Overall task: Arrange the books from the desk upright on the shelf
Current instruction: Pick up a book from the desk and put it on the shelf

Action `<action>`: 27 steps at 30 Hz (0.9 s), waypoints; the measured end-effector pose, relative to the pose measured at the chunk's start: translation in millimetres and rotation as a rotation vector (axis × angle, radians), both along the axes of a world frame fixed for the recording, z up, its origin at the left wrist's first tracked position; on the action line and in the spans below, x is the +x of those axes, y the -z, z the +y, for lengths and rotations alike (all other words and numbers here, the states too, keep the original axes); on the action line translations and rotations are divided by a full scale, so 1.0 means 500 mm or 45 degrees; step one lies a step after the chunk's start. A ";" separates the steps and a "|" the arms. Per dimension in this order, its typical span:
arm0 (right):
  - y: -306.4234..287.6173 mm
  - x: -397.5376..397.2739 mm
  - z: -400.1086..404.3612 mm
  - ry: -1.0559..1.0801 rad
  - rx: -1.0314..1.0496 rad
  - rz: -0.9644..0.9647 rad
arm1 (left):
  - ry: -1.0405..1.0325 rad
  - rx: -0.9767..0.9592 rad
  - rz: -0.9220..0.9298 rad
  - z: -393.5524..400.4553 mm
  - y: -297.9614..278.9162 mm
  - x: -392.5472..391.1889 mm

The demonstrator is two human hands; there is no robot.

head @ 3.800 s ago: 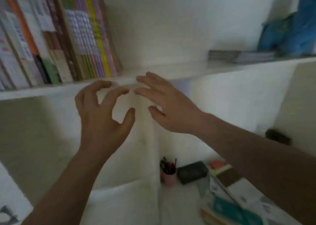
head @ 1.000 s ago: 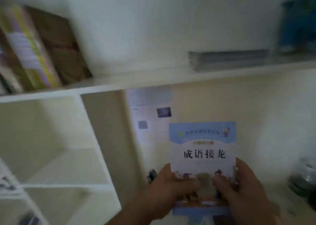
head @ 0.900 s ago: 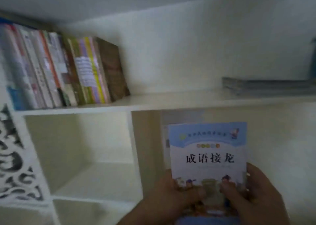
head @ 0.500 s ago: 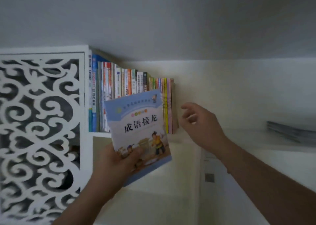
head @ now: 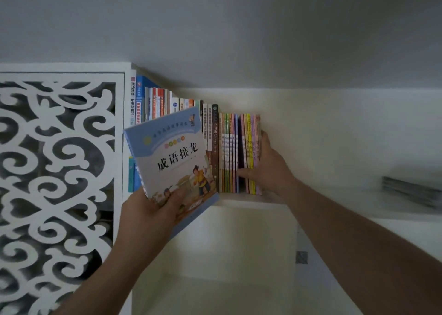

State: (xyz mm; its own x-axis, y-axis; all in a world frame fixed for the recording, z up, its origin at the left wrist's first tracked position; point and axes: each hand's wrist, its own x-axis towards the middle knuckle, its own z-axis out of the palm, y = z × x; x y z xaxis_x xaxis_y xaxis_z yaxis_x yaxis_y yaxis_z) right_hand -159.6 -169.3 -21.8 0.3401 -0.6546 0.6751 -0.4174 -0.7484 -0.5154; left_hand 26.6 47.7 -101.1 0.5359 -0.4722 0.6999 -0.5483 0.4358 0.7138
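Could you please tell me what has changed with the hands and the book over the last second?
The right hand let go of the pale blue illustrated book and now grips the last thin books in the upright row. The left hand alone raised the book toward the shelf. The row stayed standing.

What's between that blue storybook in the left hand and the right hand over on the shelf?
In the head view, a run of upright thin book spines fills the stretch between the blue storybook and the right hand, which grips the row's last few.

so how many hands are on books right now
2. The left hand grips the blue picture book by its lower edge, in front of the shelf row. The right hand clasps the thin books at the row's right end.
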 end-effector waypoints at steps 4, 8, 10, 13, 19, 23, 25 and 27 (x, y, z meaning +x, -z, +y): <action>0.000 -0.024 0.004 -0.082 0.114 -0.067 | 0.029 -0.010 0.015 -0.029 -0.006 -0.006; 0.002 -0.019 0.002 -0.041 0.199 -0.113 | 0.005 -0.042 -0.002 -0.059 -0.019 -0.022; 0.009 -0.012 0.000 -0.036 0.208 -0.175 | 0.002 -0.060 0.011 -0.068 -0.025 -0.024; 0.020 0.007 -0.004 -0.089 0.180 -0.230 | -0.003 -0.121 0.062 -0.081 -0.026 -0.018; 0.028 0.030 -0.017 0.004 0.022 -0.112 | -0.050 -0.102 0.088 -0.105 -0.008 -0.020; 0.029 0.019 -0.019 0.007 0.053 -0.097 | -0.012 -0.123 0.109 -0.110 0.003 -0.026; 0.029 0.010 -0.021 0.005 0.078 -0.107 | 0.009 -0.126 0.117 -0.109 0.006 -0.029; 0.031 0.009 -0.021 0.053 0.088 -0.123 | 0.012 -0.138 0.108 -0.109 0.008 -0.034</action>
